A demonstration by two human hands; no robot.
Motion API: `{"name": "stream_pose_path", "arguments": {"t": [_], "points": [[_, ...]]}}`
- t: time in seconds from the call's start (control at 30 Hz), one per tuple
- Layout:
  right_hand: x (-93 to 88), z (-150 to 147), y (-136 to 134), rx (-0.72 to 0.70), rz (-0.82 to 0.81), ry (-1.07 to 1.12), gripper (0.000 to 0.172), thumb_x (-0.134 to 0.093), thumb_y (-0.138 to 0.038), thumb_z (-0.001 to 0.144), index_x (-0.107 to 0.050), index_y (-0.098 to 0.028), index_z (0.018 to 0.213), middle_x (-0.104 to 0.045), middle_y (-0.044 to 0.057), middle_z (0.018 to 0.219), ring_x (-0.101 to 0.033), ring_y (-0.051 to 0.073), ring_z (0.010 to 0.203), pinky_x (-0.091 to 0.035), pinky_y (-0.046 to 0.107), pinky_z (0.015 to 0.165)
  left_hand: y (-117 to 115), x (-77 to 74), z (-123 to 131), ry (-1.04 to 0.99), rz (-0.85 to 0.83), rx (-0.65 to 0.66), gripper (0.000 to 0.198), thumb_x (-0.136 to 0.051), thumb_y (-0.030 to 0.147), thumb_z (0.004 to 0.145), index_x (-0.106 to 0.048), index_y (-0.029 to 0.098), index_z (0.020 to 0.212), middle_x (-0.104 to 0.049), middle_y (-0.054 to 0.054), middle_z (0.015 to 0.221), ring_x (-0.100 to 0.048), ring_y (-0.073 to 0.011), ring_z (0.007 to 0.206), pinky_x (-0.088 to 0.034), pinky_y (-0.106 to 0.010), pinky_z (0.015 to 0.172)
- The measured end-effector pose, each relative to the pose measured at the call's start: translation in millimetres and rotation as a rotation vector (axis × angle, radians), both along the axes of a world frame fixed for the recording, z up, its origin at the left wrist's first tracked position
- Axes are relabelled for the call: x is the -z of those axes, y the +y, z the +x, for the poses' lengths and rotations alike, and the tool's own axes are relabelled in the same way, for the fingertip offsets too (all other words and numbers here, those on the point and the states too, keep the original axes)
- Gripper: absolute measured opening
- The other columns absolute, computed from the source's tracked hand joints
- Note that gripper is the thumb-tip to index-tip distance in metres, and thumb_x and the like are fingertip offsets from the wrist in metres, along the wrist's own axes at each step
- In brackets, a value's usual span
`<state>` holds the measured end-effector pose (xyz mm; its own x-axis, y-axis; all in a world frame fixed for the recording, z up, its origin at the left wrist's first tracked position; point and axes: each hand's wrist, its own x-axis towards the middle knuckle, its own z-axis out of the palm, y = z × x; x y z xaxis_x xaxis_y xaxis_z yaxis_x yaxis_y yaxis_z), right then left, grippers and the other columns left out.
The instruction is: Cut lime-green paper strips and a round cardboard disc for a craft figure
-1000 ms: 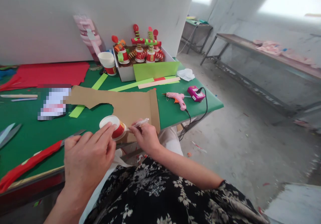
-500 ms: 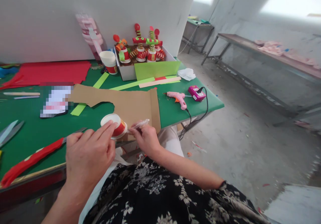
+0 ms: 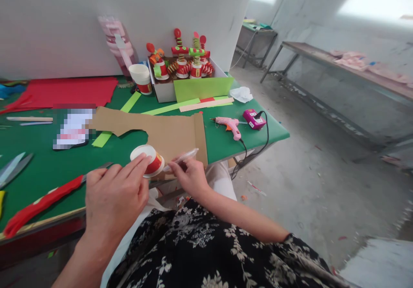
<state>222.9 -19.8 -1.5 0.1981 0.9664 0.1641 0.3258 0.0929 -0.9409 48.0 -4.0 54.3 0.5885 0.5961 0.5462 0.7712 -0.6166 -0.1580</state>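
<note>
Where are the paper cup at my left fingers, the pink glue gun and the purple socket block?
Paper cup [image 3: 155,163], head view: its red band.
Pink glue gun [image 3: 227,123], head view: its body.
Purple socket block [image 3: 252,120], head view: its casing.

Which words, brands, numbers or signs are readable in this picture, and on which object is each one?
No text can be read.
Paper cup at the left hand: label marks too blurred.
Front boxed cup figure: label marks too small.
Purple socket block: markings too small.
Pixelated phone-like item: unreadable.

The near cup [image 3: 155,164] is red and white. The table [image 3: 74,161] is green. The shirt [image 3: 200,249] is black with pale flowers.
</note>
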Motion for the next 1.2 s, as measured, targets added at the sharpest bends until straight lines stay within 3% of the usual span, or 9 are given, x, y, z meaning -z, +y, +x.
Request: {"name": "stream_pose_path", "arguments": {"t": [0.13, 0.3, 0.8, 1.2], "points": [[-3.8, -1.3, -5.1, 0.026, 0.012, 0.068, 0.018, -0.066, -0.035, 0.088, -0.069, -0.019, 0.081, -0.074, 0.003, 0.075, -0.068, 0.014, 0.064, -0.052, 0.023, 0.062, -0.4, 1.6, -1.5, -0.011, -0.048, -0.013, 0.053, -0.049, 0.012, 0.088, -0.052, 0.021, 0.140, -0.077, -0.008, 0.112, -0.062, -0.0255, 0.073, -0.036, -0.043, 0.076], [-3.5, -6.9, -12.2, -0.061, 0.055, 0.018, 0.016, -0.067, -0.033, 0.086, -0.065, -0.020, 0.077, -0.071, 0.000, 0.069, -0.063, 0.012, 0.060, -0.049, 0.021, 0.058, -1.0, 0.0, -1.4, 0.000, -0.072, -0.010, 0.055, -0.049, 0.013, 0.089, -0.049, 0.022, 0.143, -0.076, -0.009, 0.114, -0.063, -0.0266, 0.073, -0.037, -0.044, 0.076], [2.9, -11.4, -11.7, -0.155, 0.003, -0.109, 0.014, -0.071, -0.035, 0.089, -0.068, -0.022, 0.086, -0.075, 0.000, 0.077, -0.069, 0.014, 0.071, -0.048, 0.020, 0.067, 1.0, 0.0, -0.9, 0.011, -0.018, 0.006, 0.046, -0.052, 0.013, 0.087, -0.057, 0.016, 0.133, -0.077, -0.010, 0.112, -0.059, -0.0246, 0.068, -0.036, -0.043, 0.074], [-0.2, -11.6, -9.1, -0.162, -0.017, -0.193, 0.015, -0.068, -0.038, 0.090, -0.067, -0.023, 0.087, -0.074, 0.000, 0.078, -0.068, 0.014, 0.074, -0.047, 0.022, 0.070, 0.6, -1.1, -1.2, 0.004, -0.018, 0.010, 0.053, -0.055, 0.012, 0.086, -0.052, 0.018, 0.139, -0.077, -0.009, 0.113, -0.058, -0.0250, 0.068, -0.035, -0.042, 0.074]]}}
